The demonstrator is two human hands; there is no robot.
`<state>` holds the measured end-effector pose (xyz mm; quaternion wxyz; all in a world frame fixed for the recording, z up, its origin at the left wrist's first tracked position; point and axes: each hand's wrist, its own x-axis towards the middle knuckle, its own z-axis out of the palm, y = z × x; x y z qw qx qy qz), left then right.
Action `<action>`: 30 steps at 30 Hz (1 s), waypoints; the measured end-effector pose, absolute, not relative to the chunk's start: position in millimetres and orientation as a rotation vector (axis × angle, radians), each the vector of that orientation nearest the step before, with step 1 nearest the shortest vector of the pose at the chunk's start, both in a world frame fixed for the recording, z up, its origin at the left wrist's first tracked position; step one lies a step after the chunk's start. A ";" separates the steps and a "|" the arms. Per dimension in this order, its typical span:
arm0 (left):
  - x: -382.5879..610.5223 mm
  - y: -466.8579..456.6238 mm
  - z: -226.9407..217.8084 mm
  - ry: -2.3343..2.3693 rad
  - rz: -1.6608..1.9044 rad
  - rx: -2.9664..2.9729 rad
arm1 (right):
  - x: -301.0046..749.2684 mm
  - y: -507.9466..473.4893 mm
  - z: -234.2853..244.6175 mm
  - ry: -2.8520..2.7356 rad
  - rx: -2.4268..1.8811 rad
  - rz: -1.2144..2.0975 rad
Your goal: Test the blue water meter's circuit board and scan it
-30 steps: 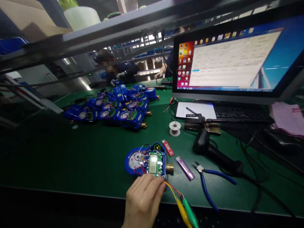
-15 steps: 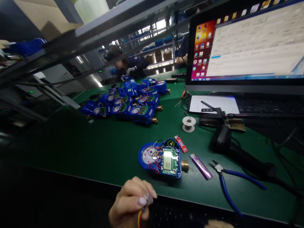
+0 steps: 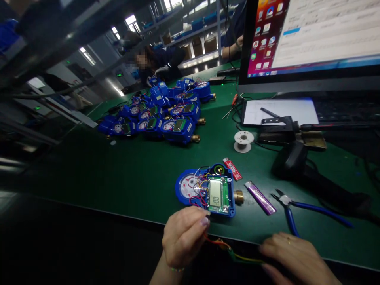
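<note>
Meter [image 3: 208, 192] before hands [image 3: 184, 235], lighters [image 3: 259, 198] right, pliers [image 3: 308, 209] beyond

An open blue meter [image 3: 208, 190] lies flat near the bench's front edge, its round dial, green board with display, loose wires and brass fitting showing. Red, yellow and green leads [image 3: 230, 250] run along that front edge just below it.

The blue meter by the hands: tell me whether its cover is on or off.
Off. The blue meter lies face up with its green circuit board, small display and loose red and white wires exposed, beside the left hand.
</note>
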<state>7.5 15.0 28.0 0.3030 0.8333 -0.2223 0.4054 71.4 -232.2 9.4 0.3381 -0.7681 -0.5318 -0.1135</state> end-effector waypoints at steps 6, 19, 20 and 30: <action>11.5 16.6 36.5 -0.574 0.953 2.300 | 79.5 -238.6 -12.9 -1.275 -2.038 -0.295; 16.3 14.2 32.8 -0.545 0.884 2.304 | 76.9 -234.4 -28.5 -1.273 -2.052 -0.277; 17.0 14.2 33.0 -0.539 0.877 2.287 | 77.1 -234.0 -28.6 -1.276 -2.050 -0.271; 20.3 11.3 30.7 -0.435 0.754 2.179 | 79.7 -230.6 -21.4 -1.275 -2.057 -0.359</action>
